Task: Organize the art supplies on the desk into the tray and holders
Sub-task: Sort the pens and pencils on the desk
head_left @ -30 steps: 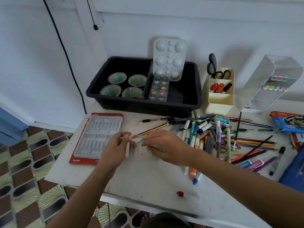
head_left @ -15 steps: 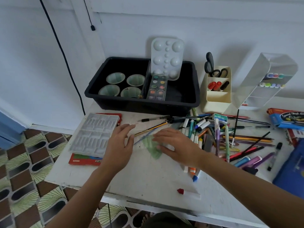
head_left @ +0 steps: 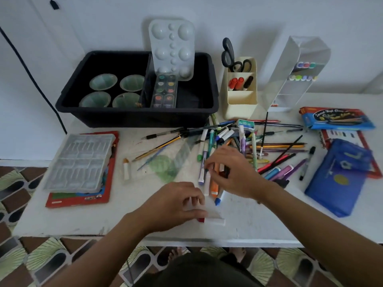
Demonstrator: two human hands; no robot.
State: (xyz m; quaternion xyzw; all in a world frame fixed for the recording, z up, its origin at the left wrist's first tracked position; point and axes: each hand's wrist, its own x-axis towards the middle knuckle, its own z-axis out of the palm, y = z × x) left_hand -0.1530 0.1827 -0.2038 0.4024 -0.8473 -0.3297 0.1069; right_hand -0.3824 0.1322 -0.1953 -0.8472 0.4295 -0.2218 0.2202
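1 desk, 2 hands, most supplies still loose. Landmark for all positions: the black rectangular plastic tray (head_left: pixel 136 119).

- Pale painted wall (head_left: pixel 248 17) directly behind the tray; brown-and-green patterned floor tiles (head_left: pixel 31 262) below and in front.
- White painted desk top (head_left: pixel 83 220) carries the tray at its back edge. Surface flat, a little scuffed.
- Front-right of the tray: loose heap of pens, pencils and brushes (head_left: pixel 259 141), unsorted.
- Front-left of the tray: grey moulded plastic insert (head_left: pixel 78 162) lying on a flat red box (head_left: pixel 83 198).
- Right of the tray: cream plastic compartment holder (head_left: pixel 240 108) just beside it, clear acrylic tiered holder (head_left: pixel 290 75) further right. Each has a few markers in it.
- Inside the tray: white moulded plastic palette (head_left: pixel 172 48) leaning on the back rim, 4 pale green round cups (head_left: pixel 103 81) at the left.
- Right hand (head_left: pixel 234 175): at the heap's near edge, fingers curled down among the pens over an orange marker (head_left: pixel 214 184). Cannot tell which pen they pinch.
- Left hand (head_left: pixel 172 206): well in front of the tray, by the desk's front edge.
- White stick with a red cap (head_left: pixel 215 221): flat on the desk at the left fingertips. Long axis roughly parallel to the tray's front wall, red end toward the left hand, white body running right. Thumb and curled forefinger meet on the red end; reads as a pinch, though blurred. The left hand is nearer; the right is apart, toward the tray.

Judgement: lift by the red end, carry back-right to the cream holder.
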